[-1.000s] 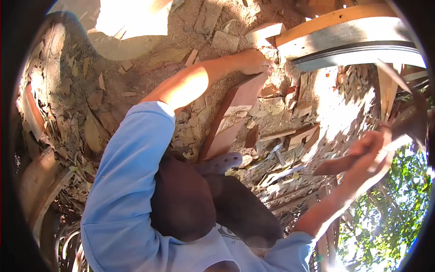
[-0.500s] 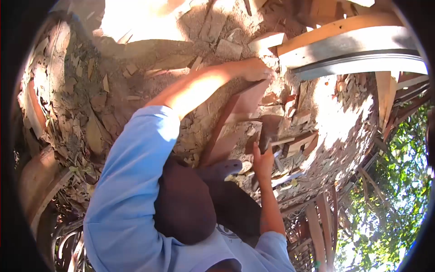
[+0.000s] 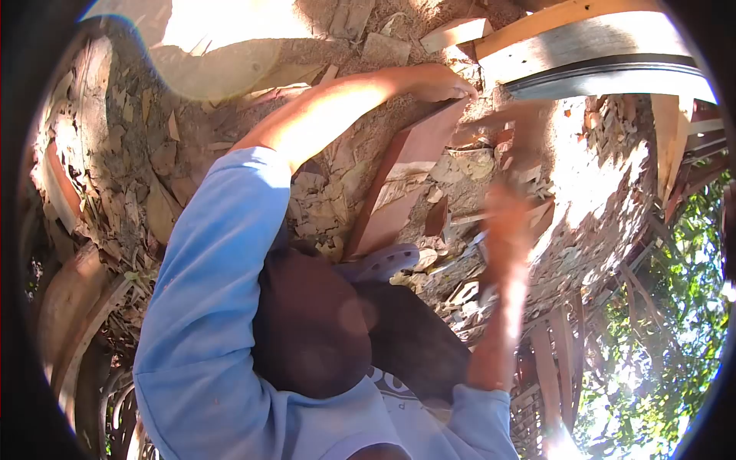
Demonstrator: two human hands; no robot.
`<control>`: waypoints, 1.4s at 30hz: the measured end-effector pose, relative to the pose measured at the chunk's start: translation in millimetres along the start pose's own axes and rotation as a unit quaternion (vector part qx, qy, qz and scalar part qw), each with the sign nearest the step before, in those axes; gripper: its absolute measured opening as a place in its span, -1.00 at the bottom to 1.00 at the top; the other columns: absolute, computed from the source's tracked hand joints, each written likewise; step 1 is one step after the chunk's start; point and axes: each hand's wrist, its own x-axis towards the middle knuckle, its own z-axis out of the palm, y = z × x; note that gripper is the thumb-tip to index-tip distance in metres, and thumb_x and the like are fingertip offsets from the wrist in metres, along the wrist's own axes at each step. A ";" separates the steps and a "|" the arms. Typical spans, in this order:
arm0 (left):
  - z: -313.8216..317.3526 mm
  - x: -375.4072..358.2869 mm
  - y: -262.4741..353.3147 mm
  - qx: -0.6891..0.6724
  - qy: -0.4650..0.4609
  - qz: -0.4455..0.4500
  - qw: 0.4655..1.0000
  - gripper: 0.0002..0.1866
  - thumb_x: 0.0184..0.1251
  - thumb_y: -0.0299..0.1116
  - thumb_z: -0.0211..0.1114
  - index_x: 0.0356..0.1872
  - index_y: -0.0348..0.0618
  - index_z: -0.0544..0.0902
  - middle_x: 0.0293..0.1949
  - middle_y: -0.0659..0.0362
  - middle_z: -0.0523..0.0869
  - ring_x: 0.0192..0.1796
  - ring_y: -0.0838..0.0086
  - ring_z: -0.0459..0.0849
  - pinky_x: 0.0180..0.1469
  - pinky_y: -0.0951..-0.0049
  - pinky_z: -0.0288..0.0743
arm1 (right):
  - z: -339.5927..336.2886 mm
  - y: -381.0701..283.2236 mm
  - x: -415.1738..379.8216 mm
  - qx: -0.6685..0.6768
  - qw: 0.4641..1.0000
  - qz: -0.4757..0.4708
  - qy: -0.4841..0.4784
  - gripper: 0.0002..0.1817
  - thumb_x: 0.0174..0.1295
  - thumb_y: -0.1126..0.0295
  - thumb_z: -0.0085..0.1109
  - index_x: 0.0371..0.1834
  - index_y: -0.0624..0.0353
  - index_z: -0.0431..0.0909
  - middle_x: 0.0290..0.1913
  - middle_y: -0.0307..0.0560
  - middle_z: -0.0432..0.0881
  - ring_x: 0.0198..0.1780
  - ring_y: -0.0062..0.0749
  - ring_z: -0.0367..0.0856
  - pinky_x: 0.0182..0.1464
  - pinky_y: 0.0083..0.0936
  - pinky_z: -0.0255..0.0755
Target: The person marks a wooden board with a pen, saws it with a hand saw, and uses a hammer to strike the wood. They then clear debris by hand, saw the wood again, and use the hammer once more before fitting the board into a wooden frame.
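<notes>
My left hand (image 3: pixel 443 83) is closed on the upper end of a reddish-brown wooden board (image 3: pixel 420 149), which stands at a slant on the ground. Rough, splintered cuts mark the board's middle, and its lower end rests close to my shoe (image 3: pixel 379 263). To the right of the board my right hand (image 3: pixel 506 215), smeared by motion, grips a hatchet (image 3: pixel 527 134). Its blurred head is raised beside the board's upper part, with the edge side towards the board.
Wood chips (image 3: pixel 606 176) and offcuts cover the ground all around. Long planks (image 3: pixel 590 50) lie at the upper right. On the left stands a rough trunk-like mass (image 3: pixel 100 123). Thin slats (image 3: pixel 548 368) and green leaves (image 3: pixel 675 307) are at the lower right.
My right hand has swung the hatchet up and to the right, away from the board. My left hand still holds the board's upper end.
</notes>
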 end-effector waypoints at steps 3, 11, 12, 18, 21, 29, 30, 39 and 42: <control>-2.3 0.6 -1.5 0.009 0.005 0.018 1.000 -0.60 0.62 -0.32 -0.01 0.36 0.10 0.57 0.27 0.02 0.67 0.27 0.09 0.64 0.39 0.05 0.43 | 124.6 64.0 -60.4 -0.133 0.975 -0.026 -0.178 -0.52 0.45 0.10 0.15 0.12 0.36 0.49 -0.09 0.22 0.63 -0.11 -0.02 0.58 -0.07 -0.23 0.46; 3.4 4.3 -8.4 0.029 -0.009 -0.005 1.000 -0.61 0.61 -0.29 0.01 0.35 0.18 0.59 0.32 0.09 0.65 0.32 0.13 0.60 0.43 0.02 0.39 | 67.5 12.5 -55.6 0.041 0.989 0.059 -0.130 -0.55 0.38 0.04 0.27 -0.14 0.32 0.60 -0.45 -0.01 0.66 -0.37 -0.18 0.65 -0.24 -0.26 0.50; 13.3 6.5 -7.9 0.008 -0.012 0.000 1.000 -0.61 0.62 -0.27 0.00 0.35 0.19 0.58 0.32 0.08 0.64 0.32 0.13 0.60 0.43 0.00 0.38 | 43.1 -2.7 -44.2 -0.017 0.998 0.025 -0.064 -0.57 0.42 0.03 0.22 -0.31 0.23 0.55 -0.57 -0.20 0.52 -0.55 -0.45 0.45 -0.45 -0.40 0.37; 4.2 4.9 -6.9 0.040 -0.009 0.005 0.999 -0.58 0.63 -0.25 -0.07 0.39 0.19 0.53 0.31 0.07 0.65 0.29 0.11 0.62 0.39 0.03 0.43 | -198.3 -122.1 9.5 0.321 0.889 -0.169 0.278 -0.63 0.47 0.07 0.12 -0.19 0.21 0.55 -0.47 -0.09 0.46 -0.47 -0.40 0.42 -0.45 -0.41 0.26; 0.1 3.7 -3.8 0.032 -0.030 -0.010 0.999 -0.60 0.63 -0.26 -0.05 0.38 0.18 0.53 0.32 0.08 0.64 0.29 0.10 0.63 0.38 0.06 0.43 | -167.5 -96.8 19.9 0.276 0.916 -0.152 0.247 -0.57 0.43 0.04 0.15 -0.12 0.29 0.54 -0.35 0.12 0.51 -0.32 -0.14 0.49 -0.31 -0.23 0.33; 0.8 1.7 5.6 0.024 -0.021 -0.062 0.998 -0.62 0.63 -0.24 0.00 0.33 0.20 0.61 0.45 0.18 0.53 0.56 0.08 0.33 0.57 -0.04 0.20 | 125.0 60.8 -94.1 -0.108 0.982 -0.024 -0.155 -0.40 0.37 0.00 0.20 0.12 0.42 0.51 -0.13 0.49 0.67 -0.04 0.34 0.68 -0.04 0.10 0.53; 15.0 -2.9 11.8 -0.003 -0.032 -0.052 0.998 -0.62 0.64 -0.24 -0.01 0.34 0.20 0.61 0.45 0.18 0.53 0.55 0.08 0.34 0.58 -0.05 0.18 | 131.4 65.6 -110.6 -0.085 0.988 -0.022 -0.128 -0.41 0.41 0.03 0.19 0.20 0.38 0.47 -0.21 0.36 0.71 -0.13 0.21 0.73 -0.08 0.02 0.55; -1.4 0.8 1.7 0.038 -0.007 -0.022 0.999 -0.58 0.61 -0.24 -0.03 0.39 0.15 0.56 0.37 0.17 0.62 0.34 0.18 0.60 0.47 0.04 0.35 | -76.6 -110.4 -29.2 0.093 0.988 -0.095 0.078 -0.62 0.49 0.06 0.14 -0.33 0.17 0.55 -0.60 -0.28 0.47 -0.65 -0.64 0.40 -0.62 -0.62 0.23; 4.1 5.5 -8.2 0.043 -0.002 0.005 0.999 -0.58 0.60 -0.24 -0.01 0.38 0.12 0.56 0.34 0.14 0.64 0.29 0.18 0.64 0.42 0.05 0.40 | -197.5 -137.7 13.1 0.318 0.890 -0.133 0.299 -0.70 0.51 0.20 0.08 -0.36 0.14 0.50 -0.53 -0.19 0.48 -0.54 -0.58 0.44 -0.55 -0.62 0.21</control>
